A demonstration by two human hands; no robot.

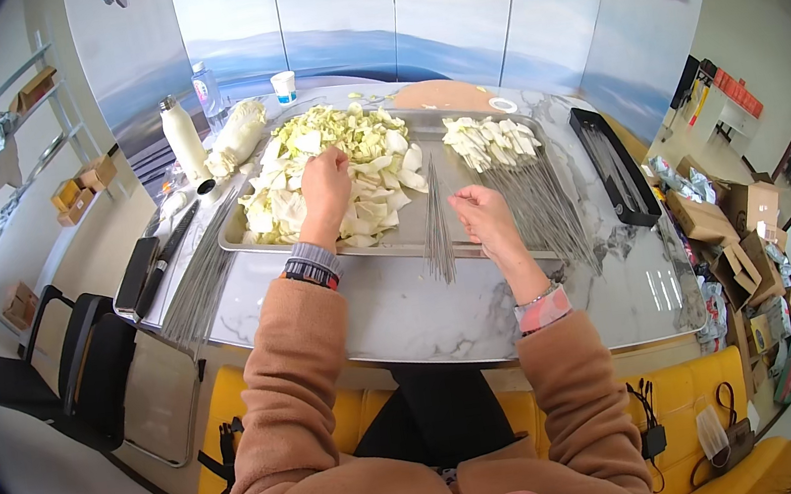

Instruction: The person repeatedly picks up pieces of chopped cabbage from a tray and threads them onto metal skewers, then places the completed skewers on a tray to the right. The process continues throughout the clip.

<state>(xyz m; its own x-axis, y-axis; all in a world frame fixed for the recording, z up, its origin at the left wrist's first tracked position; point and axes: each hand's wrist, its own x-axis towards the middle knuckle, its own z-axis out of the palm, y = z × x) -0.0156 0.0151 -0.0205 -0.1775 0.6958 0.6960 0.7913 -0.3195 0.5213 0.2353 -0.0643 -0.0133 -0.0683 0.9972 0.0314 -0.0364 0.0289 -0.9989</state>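
Over a heap of cut cabbage on a metal tray, my left hand has its fingers curled down; whether they grip a piece is hidden. My right hand pinches what looks like a thin metal skewer, only faintly visible, at the tray's front part. Between the hands, a narrow bundle of bare metal skewers lies across the tray's front rim. On the tray's right side rest several skewers with cabbage pieces threaded at their far ends.
More bare skewers lie left of the tray, near a knife and a black case. Behind stand a whole cabbage, a white bottle, a clear bottle and a paper cup. A black box sits right.
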